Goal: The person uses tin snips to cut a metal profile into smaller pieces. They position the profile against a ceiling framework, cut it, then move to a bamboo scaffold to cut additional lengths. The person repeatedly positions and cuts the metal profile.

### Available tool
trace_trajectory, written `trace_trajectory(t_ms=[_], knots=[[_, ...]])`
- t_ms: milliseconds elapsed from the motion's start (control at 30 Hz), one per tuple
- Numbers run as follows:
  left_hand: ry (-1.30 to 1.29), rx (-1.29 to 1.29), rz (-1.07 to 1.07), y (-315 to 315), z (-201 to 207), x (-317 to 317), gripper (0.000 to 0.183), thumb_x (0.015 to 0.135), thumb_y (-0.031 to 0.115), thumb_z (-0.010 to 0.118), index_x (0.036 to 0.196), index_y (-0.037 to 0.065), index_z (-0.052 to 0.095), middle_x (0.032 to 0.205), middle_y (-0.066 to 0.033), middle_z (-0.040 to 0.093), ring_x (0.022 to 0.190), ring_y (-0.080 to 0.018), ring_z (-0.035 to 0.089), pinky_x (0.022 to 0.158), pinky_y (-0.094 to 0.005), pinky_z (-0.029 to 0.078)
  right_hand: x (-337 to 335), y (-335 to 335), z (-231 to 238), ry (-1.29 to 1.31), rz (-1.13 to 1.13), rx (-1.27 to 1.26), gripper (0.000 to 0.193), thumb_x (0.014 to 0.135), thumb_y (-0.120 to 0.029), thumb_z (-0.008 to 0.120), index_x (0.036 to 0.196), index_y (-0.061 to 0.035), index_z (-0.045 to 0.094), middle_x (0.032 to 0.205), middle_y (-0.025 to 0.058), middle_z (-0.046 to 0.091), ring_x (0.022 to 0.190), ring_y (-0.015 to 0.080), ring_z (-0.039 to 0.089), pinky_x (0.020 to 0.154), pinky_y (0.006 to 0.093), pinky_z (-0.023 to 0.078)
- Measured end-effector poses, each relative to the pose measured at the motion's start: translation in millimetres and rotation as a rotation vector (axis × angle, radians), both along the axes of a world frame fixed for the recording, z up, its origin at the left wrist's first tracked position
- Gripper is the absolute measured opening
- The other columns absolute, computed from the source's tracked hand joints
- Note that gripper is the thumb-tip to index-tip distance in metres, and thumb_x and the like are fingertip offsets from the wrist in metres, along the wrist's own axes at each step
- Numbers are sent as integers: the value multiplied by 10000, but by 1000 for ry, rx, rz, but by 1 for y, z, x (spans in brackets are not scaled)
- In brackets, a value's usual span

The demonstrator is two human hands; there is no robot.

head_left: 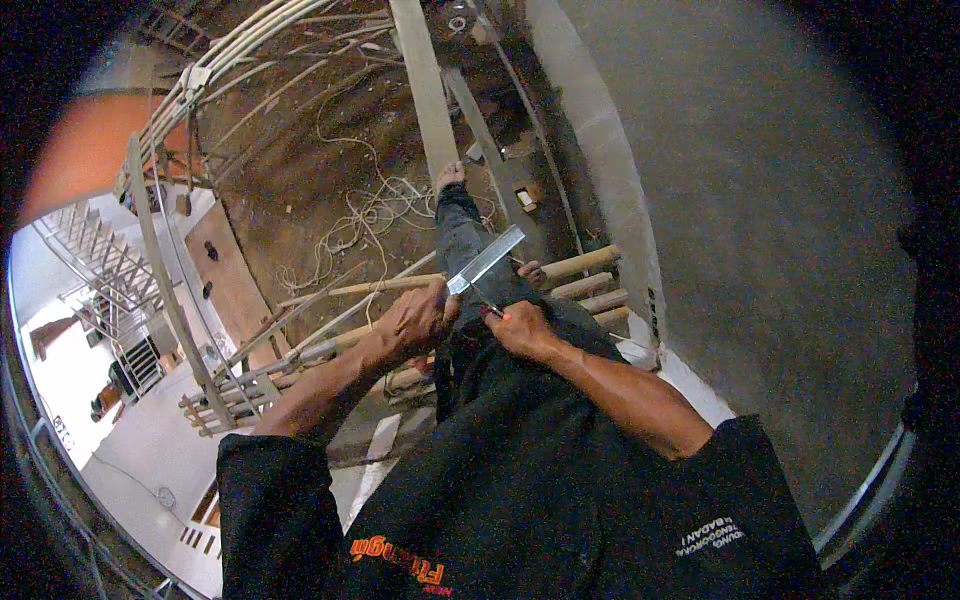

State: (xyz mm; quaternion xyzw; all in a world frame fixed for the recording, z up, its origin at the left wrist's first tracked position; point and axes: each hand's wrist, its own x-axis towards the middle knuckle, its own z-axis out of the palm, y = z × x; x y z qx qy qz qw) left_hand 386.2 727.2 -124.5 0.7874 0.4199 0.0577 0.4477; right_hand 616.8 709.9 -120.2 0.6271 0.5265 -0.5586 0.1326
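A short silvery metal channel piece (490,258) points up and to the right above my leg. My left hand (415,315) is closed on its lower end. Close by on the right, my right hand (521,330) grips a slim tool (488,302) whose thin shaft reaches toward the channel's lower end. Its kind is too small and blurred to tell, and most of its handle is hidden in my fist. Both hands are in front of my dark trousers, with the forearms bare.
My bare foot (452,176) rests on a long plank (425,90). Bamboo poles (585,262) form a scaffold around me, with more curving at the upper left. Below lies a tangled pale cord (370,215) on brown ground. A grey wall (760,250) rises at right.
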Motion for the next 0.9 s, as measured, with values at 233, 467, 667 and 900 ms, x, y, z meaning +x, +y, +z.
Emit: trace_trajectory(t_ms=[233,467,667,900], knots=[[70,-277,239,10,23,-6,319,983,313,444,997,-4,470,762,-304,627,677,-482,621,610,-547,476,-12,25,12,38,43,-8,572,862,-542,593,835,20,693,853,273,673,850,446,661,744,490,506],[158,-447,570,40,34,-22,376,991,357,412,1023,-4,516,688,-199,609,631,-388,646,623,-515,488,36,71,56,39,151,-92,473,881,-434,608,1137,-38,633,1051,229,665,973,382,643,820,457,496],[-439,-391,344,40,35,-5,481,1005,412,361,1167,8,568,1055,-134,629,1027,-227,570,909,-363,429,52,101,63,564,-964,-154,457,903,-509,632,1025,-69,634,833,78,699,651,183,658,609,322,536],[-363,-684,252,40,85,39,531,1032,446,331,1255,13,543,1184,-121,612,1094,-243,538,981,-344,381,54,115,118,794,-1012,54,282,874,-295,672,1027,-59,652,841,62,694,777,203,683,690,355,547]])
